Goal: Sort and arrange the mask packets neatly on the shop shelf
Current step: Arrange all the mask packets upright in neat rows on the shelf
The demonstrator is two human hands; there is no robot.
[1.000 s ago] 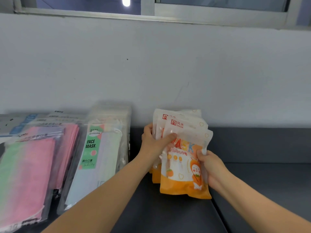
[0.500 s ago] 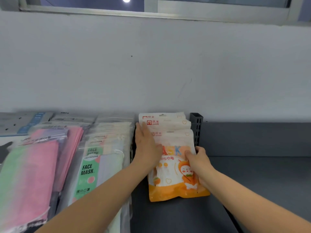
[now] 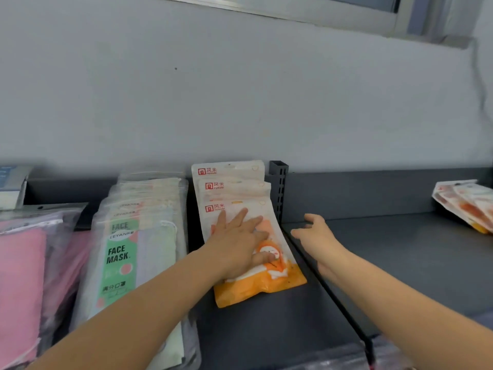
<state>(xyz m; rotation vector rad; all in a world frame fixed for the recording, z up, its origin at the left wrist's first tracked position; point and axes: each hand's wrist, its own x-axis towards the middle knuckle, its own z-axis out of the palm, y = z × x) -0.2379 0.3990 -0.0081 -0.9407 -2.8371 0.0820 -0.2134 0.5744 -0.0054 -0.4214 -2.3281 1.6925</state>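
A stack of orange and white mask packets [image 3: 234, 188] lies flat on the dark grey shelf [image 3: 400, 252], fanned toward the back wall. My left hand [image 3: 240, 236] presses flat on the top packet with its fingers spread. My right hand [image 3: 314, 233] hovers just right of the stack, over the shelf's divider line, fingers relaxed and holding nothing. More orange packets [image 3: 464, 204] lie at the shelf's far right edge.
Left of the stack lies a pile of green "FACE MASK" packets [image 3: 128, 244], then pink mask packets [image 3: 24, 276]. A perforated grey upright post [image 3: 278, 188] stands behind the stack against the white wall. A blue box [image 3: 10, 188] sits at the far left.
The orange stack now lies flat on the shelf. My right hand has let go of it and moved right. My left hand has flattened on the top packet. The view has shifted right.
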